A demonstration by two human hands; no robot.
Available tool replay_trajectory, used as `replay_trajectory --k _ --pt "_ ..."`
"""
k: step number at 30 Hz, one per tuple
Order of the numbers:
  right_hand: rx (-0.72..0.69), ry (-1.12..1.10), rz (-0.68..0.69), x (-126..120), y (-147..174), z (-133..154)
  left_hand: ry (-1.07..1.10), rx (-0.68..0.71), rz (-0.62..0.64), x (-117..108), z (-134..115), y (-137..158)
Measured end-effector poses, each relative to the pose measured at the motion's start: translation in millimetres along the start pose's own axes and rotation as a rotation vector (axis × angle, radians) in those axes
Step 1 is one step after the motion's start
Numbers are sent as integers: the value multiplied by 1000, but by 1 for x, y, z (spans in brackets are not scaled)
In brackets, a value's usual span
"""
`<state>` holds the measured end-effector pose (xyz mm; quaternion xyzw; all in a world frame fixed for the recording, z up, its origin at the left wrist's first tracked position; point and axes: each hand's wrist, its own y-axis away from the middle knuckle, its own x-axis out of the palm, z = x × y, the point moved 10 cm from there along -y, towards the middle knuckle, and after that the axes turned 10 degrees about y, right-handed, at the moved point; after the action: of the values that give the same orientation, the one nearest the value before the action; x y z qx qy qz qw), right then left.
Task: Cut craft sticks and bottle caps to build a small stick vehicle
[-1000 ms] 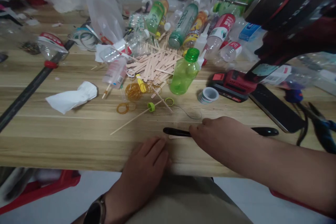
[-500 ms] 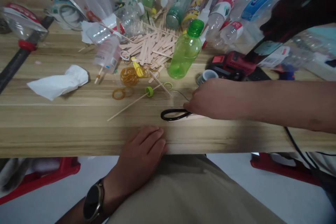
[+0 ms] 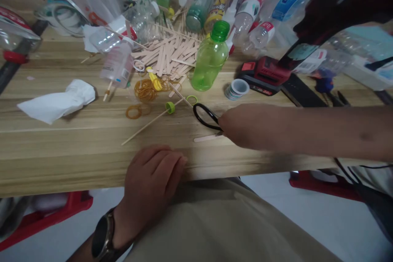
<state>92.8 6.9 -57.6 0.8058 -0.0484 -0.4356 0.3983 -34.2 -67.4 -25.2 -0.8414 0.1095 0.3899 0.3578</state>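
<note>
Fingers (image 3: 226, 123) of the right hand (image 3: 245, 126) are closed round a black-looped tool, most likely scissors, while those of the left hand (image 3: 153, 170) lie bent and close together at the front edge of the desk (image 3: 70, 147); whether anything is under that palm I cannot tell. Largest of the things standing there is the power drill (image 3: 319, 28), towards the right edge, then the green bottle (image 3: 209, 63), upright behind the right hand. Next in size comes the black-looped tool (image 3: 206, 110), right of the middle and near the front edge. It should handle as stiff, fairly light and a little slick — best taken by the loop, clear of the metal. Smallest is the wooden stick (image 3: 205, 138), flat on the desk just below it; likely feather-light and easily snapped, so pinch it by its long edges. In looks, the tool is glossy black, with one long open loop and a dark pointed bit by the fingers; the stick is pale, thin and round-ended — its right part is hidden.
</note>
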Motion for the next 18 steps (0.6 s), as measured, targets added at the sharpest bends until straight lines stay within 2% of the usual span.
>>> replay_trajectory --k 2,4,6,9,14,18 --pt "10 41 87 4 -3 -2 10 55 40 11 -8 -5" --pt "33 68 140 8 -2 -5 8 175 127 31 -22 -9" --pt "49 61 137 11 -1 -6 -28 263 248 57 -31 -9" --pt "43 52 72 17 1 -8 -96 268 364 82 -30 -8" --pt "-91 130 -119 22 5 -10 -84 244 430 88 -29 -6" --pt "-326 311 -305 17 10 2 -22 227 432 82 -25 4"
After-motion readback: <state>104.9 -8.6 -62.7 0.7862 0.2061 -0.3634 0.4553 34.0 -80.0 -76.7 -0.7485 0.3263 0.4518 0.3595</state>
